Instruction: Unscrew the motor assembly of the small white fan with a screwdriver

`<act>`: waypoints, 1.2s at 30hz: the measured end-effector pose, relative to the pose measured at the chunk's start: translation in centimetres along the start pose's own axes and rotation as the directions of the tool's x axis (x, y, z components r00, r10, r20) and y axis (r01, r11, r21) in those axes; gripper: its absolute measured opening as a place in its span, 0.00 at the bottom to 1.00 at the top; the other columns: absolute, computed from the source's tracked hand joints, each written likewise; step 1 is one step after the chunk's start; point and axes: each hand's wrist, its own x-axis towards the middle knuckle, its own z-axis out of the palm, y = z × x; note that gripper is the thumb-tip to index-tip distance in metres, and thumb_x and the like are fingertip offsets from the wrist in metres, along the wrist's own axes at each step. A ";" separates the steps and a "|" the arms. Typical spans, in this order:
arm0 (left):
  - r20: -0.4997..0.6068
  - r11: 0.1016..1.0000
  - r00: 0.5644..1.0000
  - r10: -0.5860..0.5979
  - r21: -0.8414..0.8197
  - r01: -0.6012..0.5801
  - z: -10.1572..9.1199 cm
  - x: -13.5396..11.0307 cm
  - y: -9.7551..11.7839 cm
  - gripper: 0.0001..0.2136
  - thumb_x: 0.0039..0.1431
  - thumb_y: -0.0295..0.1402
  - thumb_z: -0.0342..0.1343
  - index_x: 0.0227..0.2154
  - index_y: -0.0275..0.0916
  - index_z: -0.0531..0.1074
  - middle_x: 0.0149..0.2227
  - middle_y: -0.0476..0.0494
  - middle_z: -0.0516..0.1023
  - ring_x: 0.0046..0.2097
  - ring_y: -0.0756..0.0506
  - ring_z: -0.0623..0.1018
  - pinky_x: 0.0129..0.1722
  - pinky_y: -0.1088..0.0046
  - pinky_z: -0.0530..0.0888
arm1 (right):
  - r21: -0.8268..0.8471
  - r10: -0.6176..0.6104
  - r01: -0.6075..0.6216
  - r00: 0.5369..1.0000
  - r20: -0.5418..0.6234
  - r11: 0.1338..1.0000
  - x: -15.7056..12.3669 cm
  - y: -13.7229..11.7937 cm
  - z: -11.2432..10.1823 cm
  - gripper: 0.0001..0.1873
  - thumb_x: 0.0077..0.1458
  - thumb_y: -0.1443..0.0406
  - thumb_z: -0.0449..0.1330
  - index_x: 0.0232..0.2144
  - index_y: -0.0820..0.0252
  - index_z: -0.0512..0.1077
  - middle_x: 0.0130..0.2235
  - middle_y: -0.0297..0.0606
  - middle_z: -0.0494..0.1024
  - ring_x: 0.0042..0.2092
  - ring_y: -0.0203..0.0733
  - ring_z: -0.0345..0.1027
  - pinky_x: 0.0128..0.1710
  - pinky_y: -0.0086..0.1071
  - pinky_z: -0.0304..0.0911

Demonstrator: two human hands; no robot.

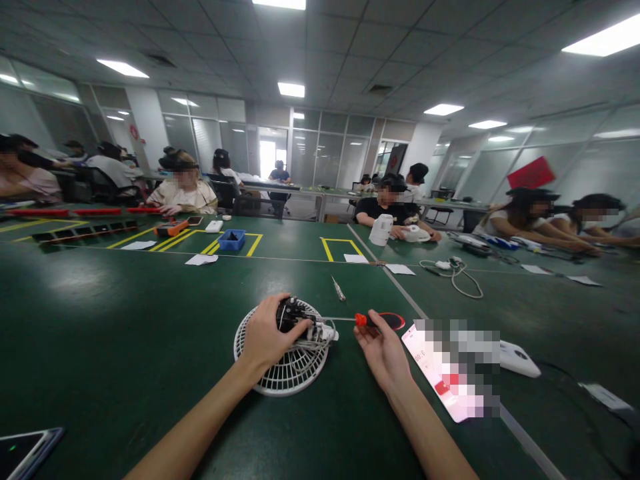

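A white fan grille (283, 381) lies on the green table in front of me, with a black motor (286, 316) and bundled pale cable (313, 345) on top of it. My left hand (263, 337) is closed around the motor, thumb toward the cable side. In my right hand (383, 350), the fingers and thumb hold a red-and-black screwdriver (361, 320) by its handle. Its shaft points left, level with the table, and the tip reaches the white part beside the motor. Whether the tip sits in a screw is too small to tell.
Beyond the fan lies a small clear-handled screwdriver (339, 289). To the right are a lit phone (440, 380) and a white device (517, 359). Farther off are a blue bin (232, 240) and a coiled cable (457, 275). Several people sit around the tables.
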 end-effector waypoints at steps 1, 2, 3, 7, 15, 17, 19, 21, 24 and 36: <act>0.000 1.000 1.000 -0.001 0.000 0.001 0.0 0.0 0.0 0.25 0.56 0.49 0.65 0.51 0.40 0.70 0.48 0.39 0.79 0.48 0.38 0.80 0.50 0.54 0.79 | 0.013 -0.018 0.018 1.000 -0.004 1.000 0.0 0.0 0.0 0.21 0.33 0.67 0.79 0.29 0.58 0.74 0.29 0.33 0.81 0.31 0.37 0.77 0.33 0.28 0.76; 0.002 1.000 1.000 -0.001 -0.001 0.001 0.0 0.0 0.0 0.25 0.56 0.49 0.65 0.51 0.40 0.69 0.48 0.39 0.79 0.48 0.38 0.80 0.50 0.54 0.79 | 0.028 -0.035 0.035 0.999 -0.008 0.999 0.0 0.0 0.1 0.22 0.31 0.69 0.79 0.28 0.58 0.74 0.29 0.33 0.81 0.32 0.38 0.77 0.34 0.29 0.77; 0.003 1.000 1.000 0.000 -0.001 0.000 0.0 0.0 0.0 0.25 0.56 0.48 0.65 0.51 0.40 0.69 0.48 0.39 0.79 0.48 0.38 0.80 0.50 0.54 0.79 | 0.043 -0.047 0.048 0.999 -0.011 0.998 0.0 0.0 0.1 0.23 0.29 0.70 0.79 0.28 0.58 0.73 0.30 0.33 0.82 0.34 0.38 0.78 0.36 0.29 0.77; 0.000 1.000 1.000 0.002 -0.002 -0.002 0.1 0.0 -0.1 0.25 0.56 0.48 0.65 0.51 0.40 0.69 0.47 0.40 0.79 0.48 0.38 0.80 0.50 0.54 0.79 | 0.071 -0.047 0.048 0.999 -0.021 0.996 0.0 -0.1 0.3 0.25 0.28 0.74 0.78 0.31 0.57 0.74 0.34 0.36 0.84 0.37 0.41 0.79 0.39 0.31 0.78; -0.004 1.000 1.000 0.007 -0.001 -0.007 0.1 0.0 -0.1 0.25 0.55 0.48 0.66 0.51 0.40 0.69 0.47 0.40 0.79 0.48 0.38 0.80 0.50 0.55 0.79 | -0.024 -0.049 0.048 0.999 -0.023 0.999 -0.1 0.0 0.0 0.25 0.34 0.63 0.79 0.36 0.54 0.73 0.28 0.30 0.80 0.27 0.35 0.74 0.25 0.26 0.72; -0.004 1.000 1.000 0.005 -0.003 -0.005 0.1 0.0 -0.2 0.26 0.56 0.48 0.66 0.51 0.40 0.69 0.47 0.40 0.79 0.48 0.38 0.80 0.50 0.54 0.79 | -0.050 -0.058 0.057 0.998 -0.020 0.997 0.0 0.1 0.0 0.25 0.36 0.61 0.79 0.35 0.55 0.73 0.27 0.29 0.79 0.25 0.34 0.72 0.23 0.24 0.69; -0.005 1.000 1.000 0.005 -0.004 -0.005 0.2 0.0 -0.3 0.26 0.56 0.49 0.66 0.51 0.40 0.69 0.47 0.40 0.79 0.48 0.38 0.80 0.50 0.54 0.79 | -0.051 -0.069 0.069 0.997 -0.016 0.996 0.1 0.2 -0.1 0.24 0.35 0.62 0.80 0.33 0.56 0.73 0.27 0.30 0.80 0.26 0.34 0.73 0.24 0.24 0.70; -0.005 1.000 1.000 0.005 -0.005 -0.005 0.2 0.0 -0.3 0.26 0.56 0.49 0.65 0.52 0.41 0.69 0.47 0.40 0.79 0.48 0.38 0.80 0.50 0.54 0.79 | -0.038 -0.085 0.084 0.996 -0.015 0.996 0.3 0.2 -0.2 0.24 0.33 0.64 0.81 0.31 0.57 0.73 0.29 0.32 0.81 0.29 0.36 0.76 0.27 0.24 0.72; 0.002 1.000 1.000 0.006 -0.004 -0.006 0.2 -0.1 -0.4 0.26 0.56 0.50 0.65 0.52 0.41 0.69 0.48 0.40 0.79 0.48 0.38 0.79 0.51 0.54 0.78 | -0.010 -0.111 0.111 0.994 -0.008 0.994 0.4 0.2 -0.3 0.25 0.31 0.66 0.81 0.31 0.57 0.73 0.31 0.31 0.82 0.32 0.36 0.78 0.34 0.27 0.76; 0.004 1.000 1.000 0.002 0.004 -0.002 0.2 -0.1 -0.3 0.26 0.56 0.52 0.64 0.51 0.41 0.69 0.47 0.40 0.79 0.48 0.38 0.80 0.49 0.55 0.79 | -0.017 -0.074 0.074 0.997 0.016 0.997 -0.2 -0.1 -0.2 0.26 0.34 0.62 0.81 0.35 0.54 0.74 0.31 0.31 0.81 0.35 0.39 0.78 0.34 0.29 0.76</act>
